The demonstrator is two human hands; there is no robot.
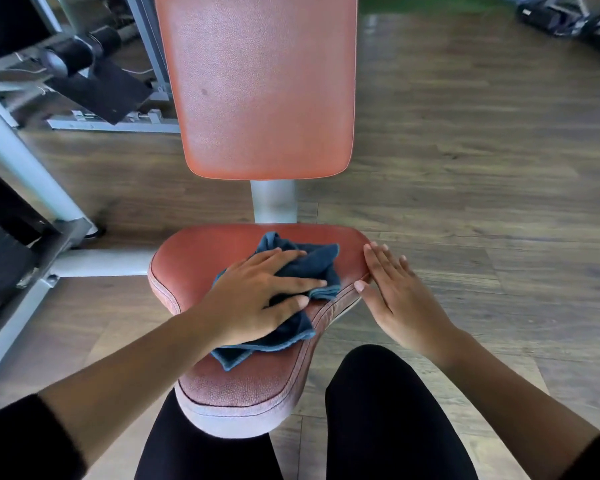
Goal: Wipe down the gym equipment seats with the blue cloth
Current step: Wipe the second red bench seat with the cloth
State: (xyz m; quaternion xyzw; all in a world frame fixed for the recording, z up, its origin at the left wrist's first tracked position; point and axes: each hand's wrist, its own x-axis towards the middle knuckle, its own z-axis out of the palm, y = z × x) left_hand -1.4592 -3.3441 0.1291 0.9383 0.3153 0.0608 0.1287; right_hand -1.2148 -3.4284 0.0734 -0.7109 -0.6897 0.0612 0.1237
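- The person's black-clad legs (388,410) are nearest the camera, close against the narrow front of the worn red-brown padded seat (243,386). Leaning in could knock a knee against the seat's nose, though that seems a minor risk.
- The left hand (257,296) lies flat on the crumpled dark blue cloth (321,261), fingers straight and spread, pressing rather than clutching. The cloth sits on the middle of the seat, a little toward its right side, with one corner trailing toward the front.
- Since nothing is pinched, a brisk stroke could let the palm skid over the cloth and leave it behind. It could also push the cloth off the right edge onto the brown wood-plank floor (465,168).
- The cloth is bunched into folds, so probably only part of it meets the vinyl. Strokes may miss bands, especially along the stitched seams.
- The right hand (392,289) is also open, with straight fingers laid against the seat's right rim, holding nothing. It lies in the likely path of a rightward wipe, which could run into it.
- Farther out, the cloth touches neither the upright red-orange backrest pad (267,84) nor the grey metal post (273,202). The back of the seat near the post is easy to skip.
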